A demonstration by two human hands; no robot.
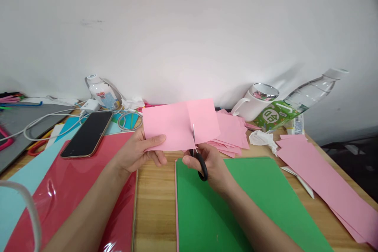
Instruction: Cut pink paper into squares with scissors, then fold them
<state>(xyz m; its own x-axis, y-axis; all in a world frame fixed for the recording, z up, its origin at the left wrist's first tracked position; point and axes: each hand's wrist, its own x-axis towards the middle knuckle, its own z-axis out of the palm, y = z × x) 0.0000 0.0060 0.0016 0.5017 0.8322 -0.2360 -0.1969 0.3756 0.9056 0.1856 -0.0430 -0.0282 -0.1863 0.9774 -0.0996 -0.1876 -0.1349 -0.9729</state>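
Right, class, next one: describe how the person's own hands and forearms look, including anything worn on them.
The left hand and right hand are both ungloved. Both forearms are slender and bare as far as they show, with no sleeve in view. No watch or bracelet shows at either wrist, and no ring on the visible fingers; some fingers are hidden.

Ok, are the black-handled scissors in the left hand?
No, the right hand holds the scissors, while the left hand grips the pink paper.
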